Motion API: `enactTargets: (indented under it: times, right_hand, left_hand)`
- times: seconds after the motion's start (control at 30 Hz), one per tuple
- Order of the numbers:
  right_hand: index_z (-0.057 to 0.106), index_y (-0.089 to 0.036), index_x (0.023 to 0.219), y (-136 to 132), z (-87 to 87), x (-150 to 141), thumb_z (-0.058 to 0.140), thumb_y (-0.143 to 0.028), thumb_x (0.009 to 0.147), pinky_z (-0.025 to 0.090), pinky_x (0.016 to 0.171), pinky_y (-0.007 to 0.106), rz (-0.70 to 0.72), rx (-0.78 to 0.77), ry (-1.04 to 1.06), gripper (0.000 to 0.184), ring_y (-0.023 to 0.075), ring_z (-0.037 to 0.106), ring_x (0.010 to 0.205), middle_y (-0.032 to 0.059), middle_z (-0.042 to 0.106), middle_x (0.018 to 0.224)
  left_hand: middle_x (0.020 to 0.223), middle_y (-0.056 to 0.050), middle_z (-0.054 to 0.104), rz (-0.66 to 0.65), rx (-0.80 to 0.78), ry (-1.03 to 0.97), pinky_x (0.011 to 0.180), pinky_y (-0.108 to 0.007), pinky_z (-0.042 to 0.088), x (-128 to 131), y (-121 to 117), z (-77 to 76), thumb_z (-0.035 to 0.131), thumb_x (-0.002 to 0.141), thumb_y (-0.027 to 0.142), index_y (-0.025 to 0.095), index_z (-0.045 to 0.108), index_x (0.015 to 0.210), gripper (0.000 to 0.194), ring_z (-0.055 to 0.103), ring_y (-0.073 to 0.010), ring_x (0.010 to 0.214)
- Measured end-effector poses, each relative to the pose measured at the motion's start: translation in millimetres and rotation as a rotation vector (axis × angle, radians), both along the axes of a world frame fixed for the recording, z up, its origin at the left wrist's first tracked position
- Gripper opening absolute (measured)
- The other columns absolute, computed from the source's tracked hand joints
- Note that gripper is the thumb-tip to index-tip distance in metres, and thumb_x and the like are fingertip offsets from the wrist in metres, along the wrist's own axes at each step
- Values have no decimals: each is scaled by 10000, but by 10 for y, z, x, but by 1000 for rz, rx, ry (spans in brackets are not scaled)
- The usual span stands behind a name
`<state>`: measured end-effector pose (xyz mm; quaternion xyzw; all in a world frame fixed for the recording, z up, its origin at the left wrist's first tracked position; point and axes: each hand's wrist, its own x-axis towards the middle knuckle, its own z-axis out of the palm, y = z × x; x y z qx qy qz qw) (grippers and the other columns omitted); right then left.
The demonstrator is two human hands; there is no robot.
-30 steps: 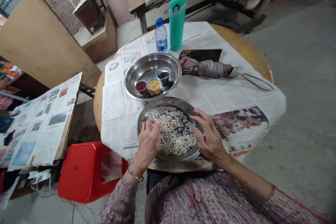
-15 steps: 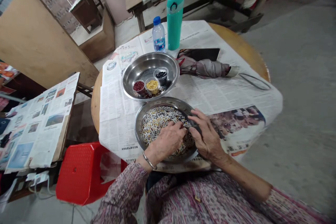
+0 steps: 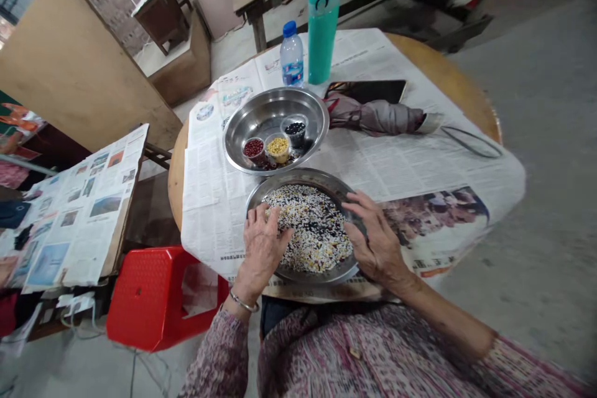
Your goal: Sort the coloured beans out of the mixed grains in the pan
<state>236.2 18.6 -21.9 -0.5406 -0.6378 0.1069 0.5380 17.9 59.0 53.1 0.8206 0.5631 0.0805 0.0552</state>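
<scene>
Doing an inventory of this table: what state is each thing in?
left hand, fingers in the mixed grains
right hand, against the pan's rim
steel pan, holding the mixed grains
steel bowl, holding three small tubs
water bottle, capped and upright
umbrella, furled, lying flat

And here's a round stainless steel dish (image 3: pixel 298 179), shallow with a gleaming rim, sitting on spread newspaper (image 3: pixel 212 224) and loaded with a speckled grain mix (image 3: pixel 317 230): mostly white grains, black ones thickest toward the right, flecks of yellow and dark red, all lying in one rough, uneven layer!
</scene>
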Motion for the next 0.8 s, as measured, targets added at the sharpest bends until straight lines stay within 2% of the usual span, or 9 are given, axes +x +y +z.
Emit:
enactTargets:
  times: [0.07,0.1,0.17,0.27,0.37,0.43,0.6,0.7,0.8]
  right_hand:
    - [528,-259,1386,0,-5,2,513,-197,978,414,1168,587,-1,4,-1,413,304,471,1422,125,560,1435]
    - [528,-261,1386,-1,-8,3,512,-196,978,414,1167,587,-2,4,-2,414,304,469,1423,125,561,1433]
    - [526,-261,1389,-3,-13,7,511,-194,978,414,1167,584,2,2,-7,417,306,465,1427,125,562,1429]
    - [528,-251,1385,-4,-17,12,511,-193,979,416,1166,578,7,4,-16,410,309,462,1429,136,563,1425]
    - [537,-245,1374,-2,-16,12,509,-194,981,417,1163,576,-1,5,-13,397,310,467,1424,140,566,1419]
    - [539,-247,1371,0,-11,10,510,-193,979,420,1161,575,-3,6,-9,397,310,471,1421,137,567,1419]
    - [539,-255,1367,1,6,6,511,-192,975,421,1158,588,5,10,-5,398,313,470,1423,127,576,1411]
    - [547,-244,1354,0,7,8,512,-192,973,420,1158,591,3,-2,-8,386,313,468,1423,132,579,1404]
    - [553,-230,1343,-1,-1,13,513,-189,968,416,1161,588,5,-4,-10,379,312,468,1421,138,584,1395]
  left_hand:
    - [1397,-124,514,19,-58,50,980,-503,529,90,-30,7,801,820,450,252,503,1374,659,511,-340,1221]
    - [1405,-120,503,6,-94,55,970,-501,533,145,-34,6,820,795,474,275,495,1393,709,511,-346,1218]
    - [1366,-97,516,-51,-144,30,966,-466,539,260,-17,-13,793,837,401,302,536,1357,589,521,-320,1199]
    - [1221,-80,570,-184,-169,-31,977,-408,538,433,54,-74,598,950,172,246,623,1190,252,555,-251,1128]
    - [1107,-71,606,-308,-199,-128,967,-368,549,574,159,-134,477,962,76,194,629,1101,237,597,-206,1037]
    - [1075,-68,632,-314,-202,-200,954,-358,557,616,234,-152,439,971,62,182,632,1112,268,620,-196,1003]
    - [1102,-79,684,-193,-175,-240,1013,-366,546,413,283,-76,401,881,-59,180,642,1177,450,647,-206,1066]
    - [1279,-61,635,-221,-185,-216,1119,-359,493,165,90,38,407,829,-97,224,612,1214,541,606,-189,1197]
    - [1366,-60,561,-191,-203,-81,1097,-407,515,20,-217,151,446,881,-40,261,554,1278,510,566,-212,1239]
